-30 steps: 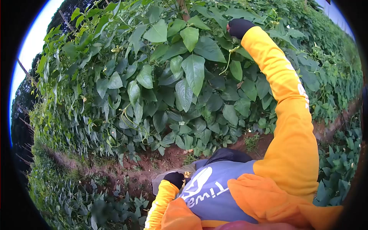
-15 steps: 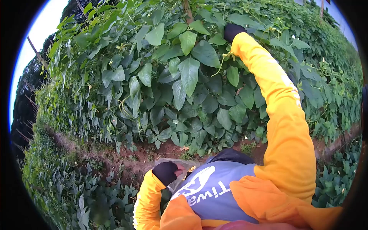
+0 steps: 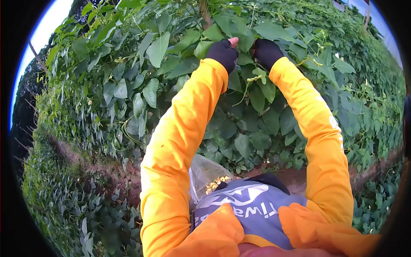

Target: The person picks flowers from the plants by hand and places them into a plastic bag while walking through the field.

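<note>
Open-air farmland (image 3: 372, 169): leafy vines (image 3: 150, 92) in rows, wooden stake (image 3: 205, 17), brown soil (image 3: 296, 179), sky (image 3: 47, 23).

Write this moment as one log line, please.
left hand: at leaves | right hand: at leaves | clear bag: at waist, yellow pieces showing

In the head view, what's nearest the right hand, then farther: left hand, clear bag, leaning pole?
1. Left hand, just left of the right hand.
2. Clear bag, lower down, toward the left.
3. Leaning pole, at the far left.
</note>
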Motion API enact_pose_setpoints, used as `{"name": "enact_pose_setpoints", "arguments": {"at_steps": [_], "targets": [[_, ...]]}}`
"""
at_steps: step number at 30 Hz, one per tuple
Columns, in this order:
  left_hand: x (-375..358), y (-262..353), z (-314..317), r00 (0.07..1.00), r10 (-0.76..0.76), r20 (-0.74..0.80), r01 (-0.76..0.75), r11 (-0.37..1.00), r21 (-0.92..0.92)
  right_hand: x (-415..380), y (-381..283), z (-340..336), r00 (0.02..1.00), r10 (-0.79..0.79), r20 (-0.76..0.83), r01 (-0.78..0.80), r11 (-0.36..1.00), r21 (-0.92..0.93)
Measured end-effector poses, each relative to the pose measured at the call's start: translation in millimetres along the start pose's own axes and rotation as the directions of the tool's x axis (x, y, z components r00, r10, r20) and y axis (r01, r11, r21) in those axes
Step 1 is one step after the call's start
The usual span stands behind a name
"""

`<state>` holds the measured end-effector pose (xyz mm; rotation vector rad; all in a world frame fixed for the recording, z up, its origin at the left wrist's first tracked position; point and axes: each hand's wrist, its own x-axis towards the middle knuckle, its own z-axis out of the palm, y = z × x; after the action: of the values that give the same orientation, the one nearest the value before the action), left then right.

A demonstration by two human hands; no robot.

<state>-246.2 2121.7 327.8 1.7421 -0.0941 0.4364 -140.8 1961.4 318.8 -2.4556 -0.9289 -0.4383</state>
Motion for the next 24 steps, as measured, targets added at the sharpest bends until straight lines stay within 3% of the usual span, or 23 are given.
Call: {"name": "enact_pose_setpoints", "arguments": {"at_steps": [1,2,3,4,5,6,7,8,11,12,13,15,17,19,20,22,24], "targets": [[25.7,-21.5,5.4,0.996,0.029,-0.079,-0.016,0.988,0.152,-0.1,0.8,-0.8,1.0,0.004,0.015,-0.004,1.0,0.0],[46.3,-27.5,1.6,0.995,0.103,0.004,-0.086,0.804,0.588,0.2,2.0,-1.2,1.0,-0.023,0.0,0.023,0.999,0.026],[44.9,-20.7,4.3,0.987,0.083,0.14,-0.162,0.399,0.903,1.2,3.6,-0.2,0.999,-0.051,-0.015,0.052,0.997,0.05],[43.3,-13.9,7.0,0.96,0.061,0.273,-0.266,-0.106,0.958,2.4,3.7,1.9,0.997,-0.073,-0.034,0.073,0.997,0.0],[67.9,-52.2,7.2,0.991,0.042,0.128,-0.135,0.309,0.942,3.7,5.5,4.5,0.997,-0.073,-0.017,0.073,0.997,-0.001],[92.7,-91.1,7.2,1.0,0.023,-0.02,-0.001,0.672,0.741,5.3,7.4,6.4,0.989,-0.131,-0.061,0.124,0.986,-0.112],[85.8,-83.3,11.3,0.999,0.051,0.011,-0.037,0.533,0.845,6.8,7.6,7.2,0.975,-0.199,-0.098,0.173,0.959,-0.224],[76.7,-69.0,14.1,0.996,0.074,0.045,-0.069,0.379,0.923,6.9,4.4,5.8,0.971,-0.206,-0.121,0.177,0.96,-0.218],[70.7,-66.2,14.2,0.999,0.04,-0.028,0.005,0.49,0.872,21.0,17.7,13.0,0.949,-0.304,-0.089,0.279,0.936,-0.214],[68.3,-67.1,14.4,0.998,0.028,-0.049,0.027,0.525,0.851,22.4,18.3,13.3,0.984,-0.174,-0.02,0.169,0.972,-0.161],[65.9,-67.6,15.1,0.998,0.018,-0.065,0.044,0.555,0.831,21.7,19.0,14.8,0.982,-0.187,-0.01,0.182,0.968,-0.174],[63.0,-71.0,16.0,0.996,0.006,-0.089,0.067,0.603,0.795,16.9,14.4,13.3,0.948,-0.298,-0.109,0.307,0.948,0.078],[61.0,-72.4,17.8,0.995,0.002,-0.101,0.076,0.644,0.761,17.0,11.3,10.4,0.929,-0.353,-0.111,0.365,0.922,0.127],[60.6,-72.5,19.1,0.994,0.013,-0.106,0.07,0.675,0.735,16.1,7.1,7.8,0.992,-0.124,0.038,0.104,0.937,0.332],[60.6,-72.0,18.6,0.994,0.024,-0.109,0.063,0.684,0.727,15.9,6.6,7.9,0.992,-0.12,0.04,0.1,0.94,0.327],[61.2,-70.0,20.8,0.993,0.046,-0.111,0.046,0.71,0.703,13.8,6.8,8.2,0.989,-0.035,0.142,-0.053,0.822,0.566],[62.9,-68.9,22.2,0.992,0.071,-0.106,0.021,0.731,0.682,14.6,7.6,7.5,0.989,-0.043,0.145,-0.039,0.851,0.523]]}}
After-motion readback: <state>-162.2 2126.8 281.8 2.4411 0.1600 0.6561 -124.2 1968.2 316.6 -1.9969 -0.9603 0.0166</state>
